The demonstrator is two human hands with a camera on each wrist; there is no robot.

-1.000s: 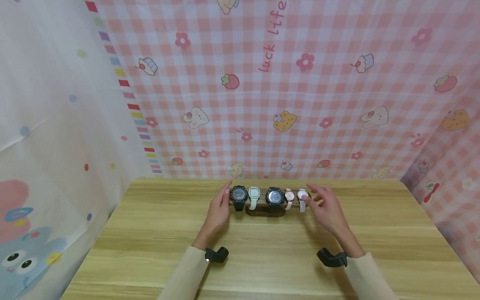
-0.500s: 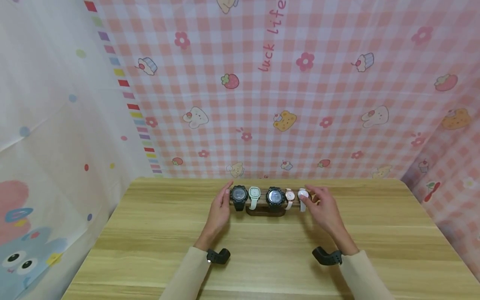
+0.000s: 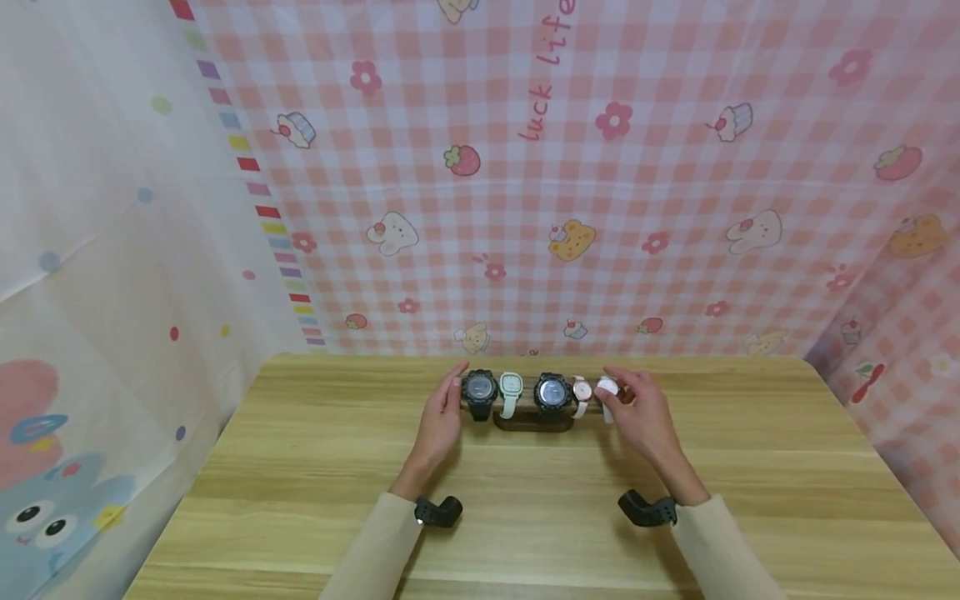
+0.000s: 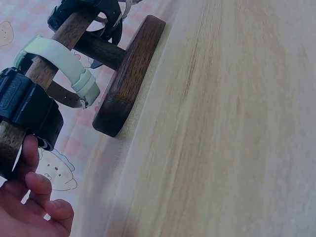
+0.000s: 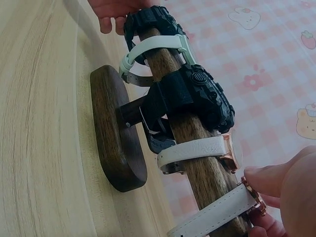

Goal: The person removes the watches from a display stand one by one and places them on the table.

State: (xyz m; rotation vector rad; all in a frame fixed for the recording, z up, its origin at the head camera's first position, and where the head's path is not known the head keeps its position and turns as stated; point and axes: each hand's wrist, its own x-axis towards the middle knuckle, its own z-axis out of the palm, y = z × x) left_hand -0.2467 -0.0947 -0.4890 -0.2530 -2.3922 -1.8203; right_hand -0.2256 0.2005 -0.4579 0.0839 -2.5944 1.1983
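Note:
A dark wooden watch stand (image 3: 532, 424) with a raised bar carries a row of wristwatches. At the bar's left end my left hand (image 3: 438, 423) grips, its fingertips beside a bulky black watch (image 4: 29, 106). My right hand (image 3: 649, 417) pinches the case of the rightmost watch, a white-strapped one (image 5: 215, 210) with a rose-gold rim, thumb on its face. That watch sits around the bar near its right end. Between the hands are a mint-green watch (image 3: 511, 385), a second black watch (image 5: 185, 96) and another white-strapped watch (image 5: 197, 149).
The stand rests near the back edge of a light wooden table (image 3: 525, 517). Behind it hangs a pink checked cloth (image 3: 510, 200), with a white patterned cloth (image 3: 112, 250) on the left. A black wrist camera (image 3: 647, 508) is strapped to each forearm.
My right hand has shifted slightly left and closer over the rightmost white watch, its fingers closing on the case. The left hand stays at the bar's left end.

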